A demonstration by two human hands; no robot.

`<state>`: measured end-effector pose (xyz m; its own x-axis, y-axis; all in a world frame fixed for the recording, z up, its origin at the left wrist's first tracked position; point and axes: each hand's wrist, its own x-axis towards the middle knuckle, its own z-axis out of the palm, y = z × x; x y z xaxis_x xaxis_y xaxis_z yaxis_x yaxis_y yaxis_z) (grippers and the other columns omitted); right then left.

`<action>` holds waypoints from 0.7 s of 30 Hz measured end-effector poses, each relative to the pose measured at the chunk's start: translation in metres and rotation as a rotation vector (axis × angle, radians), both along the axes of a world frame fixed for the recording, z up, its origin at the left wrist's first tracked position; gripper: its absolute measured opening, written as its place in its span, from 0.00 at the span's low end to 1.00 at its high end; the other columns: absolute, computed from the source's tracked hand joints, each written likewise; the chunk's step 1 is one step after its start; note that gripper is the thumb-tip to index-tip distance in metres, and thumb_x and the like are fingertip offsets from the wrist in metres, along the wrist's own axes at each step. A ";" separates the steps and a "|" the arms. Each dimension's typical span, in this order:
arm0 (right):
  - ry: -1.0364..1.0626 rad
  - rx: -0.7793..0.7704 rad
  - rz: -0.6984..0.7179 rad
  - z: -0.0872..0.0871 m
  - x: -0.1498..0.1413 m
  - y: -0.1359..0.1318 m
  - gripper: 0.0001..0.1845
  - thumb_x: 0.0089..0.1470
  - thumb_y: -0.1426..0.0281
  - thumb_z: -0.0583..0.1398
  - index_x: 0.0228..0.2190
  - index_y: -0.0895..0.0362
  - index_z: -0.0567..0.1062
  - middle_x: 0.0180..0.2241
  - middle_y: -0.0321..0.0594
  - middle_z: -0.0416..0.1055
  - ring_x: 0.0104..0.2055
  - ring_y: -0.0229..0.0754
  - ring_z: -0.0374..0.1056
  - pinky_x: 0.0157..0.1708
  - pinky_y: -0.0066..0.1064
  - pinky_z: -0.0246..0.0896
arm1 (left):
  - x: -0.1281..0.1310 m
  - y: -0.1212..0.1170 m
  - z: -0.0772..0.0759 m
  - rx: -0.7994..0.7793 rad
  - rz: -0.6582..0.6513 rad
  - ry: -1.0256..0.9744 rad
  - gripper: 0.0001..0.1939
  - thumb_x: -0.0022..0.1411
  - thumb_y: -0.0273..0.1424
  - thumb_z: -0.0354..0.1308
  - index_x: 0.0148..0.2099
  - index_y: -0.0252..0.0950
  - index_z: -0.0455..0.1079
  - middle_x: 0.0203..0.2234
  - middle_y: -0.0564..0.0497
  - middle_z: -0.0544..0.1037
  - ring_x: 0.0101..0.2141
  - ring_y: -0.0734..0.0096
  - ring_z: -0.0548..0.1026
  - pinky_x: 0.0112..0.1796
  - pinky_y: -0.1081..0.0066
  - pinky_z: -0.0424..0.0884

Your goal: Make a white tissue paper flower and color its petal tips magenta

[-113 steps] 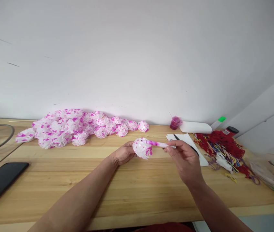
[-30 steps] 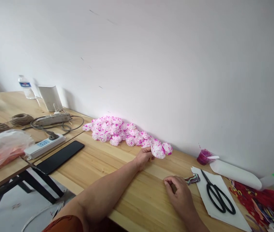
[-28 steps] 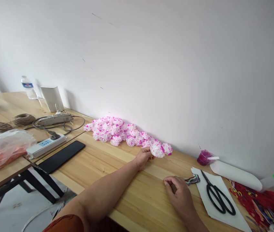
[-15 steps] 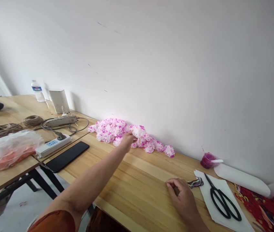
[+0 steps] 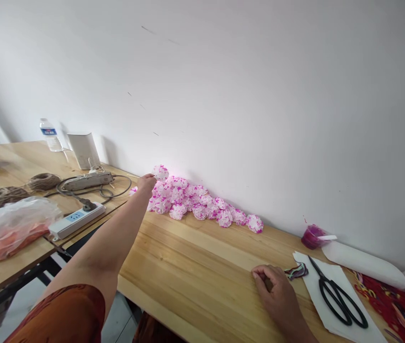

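Observation:
My left hand reaches out to the far edge of the table, its fingers closed on a white paper flower with magenta edges. The held flower is at the upper left of a heap of similar pink-and-white paper flowers lying along the wall. My right hand rests on the table, fingers curled toward the thumb, with nothing visible in them. Just beyond it lies a small bundle of threads. Black-handled scissors lie on white paper sheets to its right.
A cup of magenta dye, a white roll and coloured threads are at the right. To the left are a power strip, cables, twine, a plastic bag, a white box and a bottle.
My left hand has moved left with the paper flower, from the heap's middle to its upper left end. The forearm now covers most of the black phone. My right hand stays on the table.

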<state>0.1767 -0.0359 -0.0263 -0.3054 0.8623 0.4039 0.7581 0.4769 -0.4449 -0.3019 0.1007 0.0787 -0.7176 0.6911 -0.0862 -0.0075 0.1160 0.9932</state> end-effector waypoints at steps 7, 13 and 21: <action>-0.011 -0.003 -0.017 0.001 -0.001 -0.001 0.12 0.61 0.62 0.56 0.30 0.53 0.74 0.30 0.41 0.74 0.35 0.49 0.69 0.37 0.40 0.62 | 0.042 0.003 -0.014 -0.040 -0.251 0.118 0.20 0.66 0.36 0.58 0.56 0.34 0.67 0.52 0.43 0.72 0.47 0.61 0.74 0.45 0.56 0.74; -0.006 -0.012 -0.020 0.005 -0.003 -0.002 0.11 0.60 0.62 0.56 0.30 0.53 0.75 0.29 0.41 0.74 0.35 0.48 0.69 0.37 0.39 0.62 | 0.090 -0.002 -0.036 -0.103 -0.332 0.382 0.13 0.63 0.35 0.60 0.46 0.33 0.73 0.42 0.47 0.77 0.41 0.63 0.76 0.42 0.61 0.73; 0.018 -0.004 -0.011 0.006 -0.002 -0.003 0.11 0.60 0.63 0.56 0.29 0.53 0.75 0.28 0.41 0.73 0.34 0.48 0.68 0.37 0.39 0.61 | 0.098 -0.009 -0.044 -0.088 -0.248 0.780 0.11 0.46 0.22 0.62 0.31 0.41 0.80 0.35 0.43 0.79 0.48 0.44 0.71 0.49 0.54 0.62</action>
<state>0.1742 -0.0388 -0.0207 -0.2890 0.8670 0.4060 0.7552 0.4671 -0.4599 -0.2044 0.0918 0.0348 -0.4205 0.8516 0.3131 0.7175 0.1009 0.6893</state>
